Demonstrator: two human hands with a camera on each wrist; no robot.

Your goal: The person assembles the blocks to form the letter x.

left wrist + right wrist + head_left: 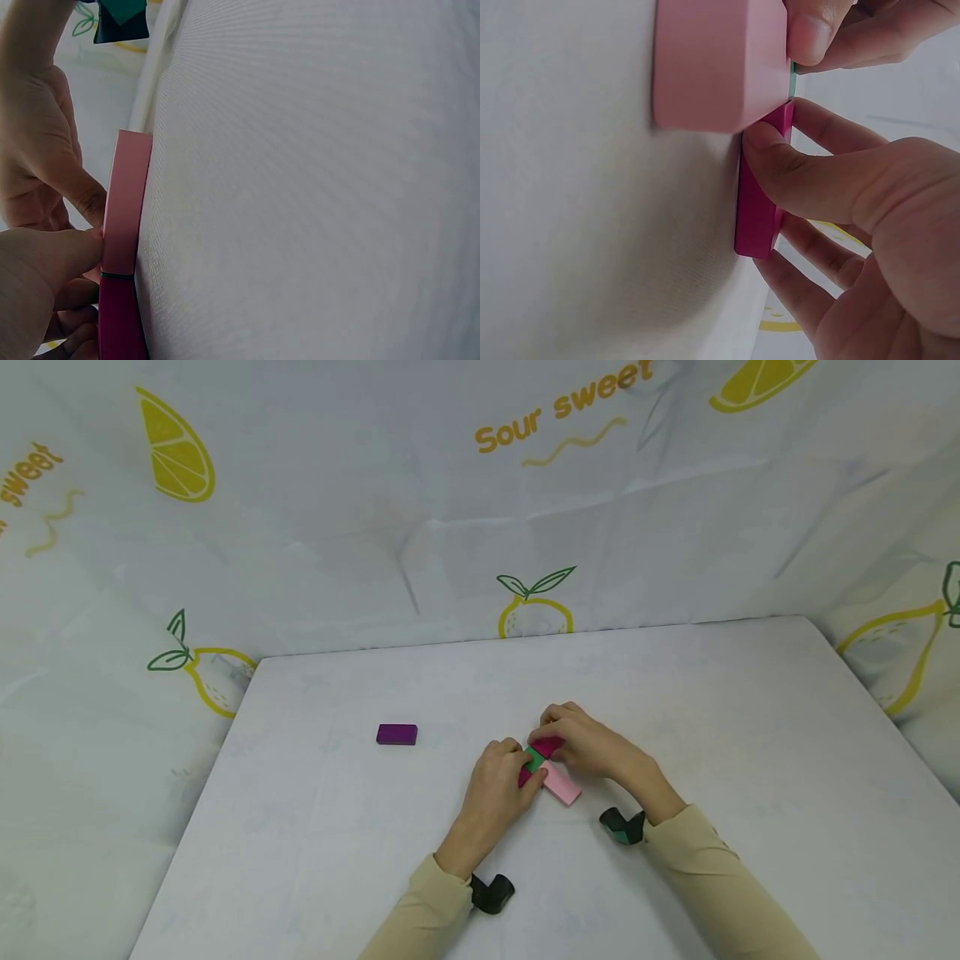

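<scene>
Several blocks lie joined on the white table, under both hands. My right hand (581,739) pinches a magenta block (759,202) at the far right end, thumb on the near side and fingers on the other. My left hand (491,785) grips the other end, fingers curled over a second magenta block (524,776) that it partly covers. Its thumb reaches the inner end of a pink block (561,785). Between the magenta blocks sits a green block (536,760). The pink block sticks out from this row toward the near right.
A purple block (397,734) lies apart, left of the hands. Black wrist devices (491,895) hang by both sleeves. Behind the white table (300,827) rises a lemon-print cloth (337,527).
</scene>
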